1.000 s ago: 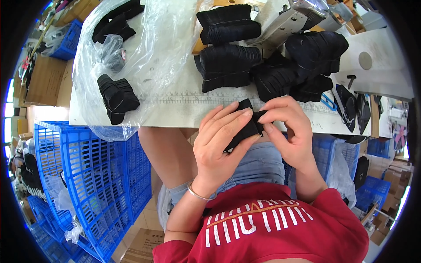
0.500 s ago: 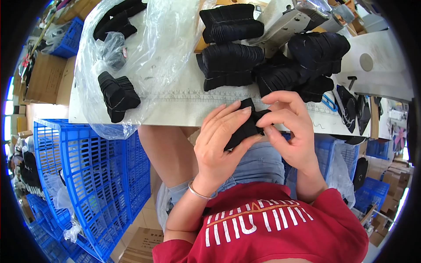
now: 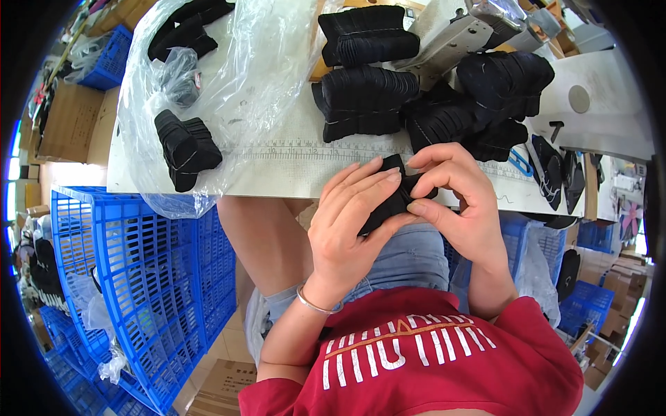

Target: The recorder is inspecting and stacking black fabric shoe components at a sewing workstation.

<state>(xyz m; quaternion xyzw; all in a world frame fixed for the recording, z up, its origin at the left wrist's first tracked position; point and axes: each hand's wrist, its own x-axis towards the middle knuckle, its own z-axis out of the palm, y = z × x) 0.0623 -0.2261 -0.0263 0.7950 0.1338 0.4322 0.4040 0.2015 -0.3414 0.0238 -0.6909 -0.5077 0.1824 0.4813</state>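
A small folded bundle of black fabric (image 3: 383, 212) is held over my lap, at the near edge of the worktable. My left hand (image 3: 347, 222) wraps round its left side, fingers lying over the top and thumb underneath. At the right end, my right hand (image 3: 463, 201) pinches a flap of the same fabric between thumb and fingers. The fingers partly cover the bundle. Just beyond it lie stacked bundles of similar black fabric pieces (image 3: 368, 97) with pale stitching lines, and more such bundles (image 3: 505, 82) are heaped to the right.
Clear plastic sheeting (image 3: 246, 83) covers the table's left part, with another black bundle (image 3: 186, 154) on it. A metal machine part (image 3: 451, 45) stands at the back. Blue plastic crates (image 3: 149, 277) stand on the left. A blue-handled tool (image 3: 520, 161) lies on the right.
My right thumb and fingers have shifted slightly on the bundle's right end, and more of the black flap shows between them. My left hand keeps its hold.
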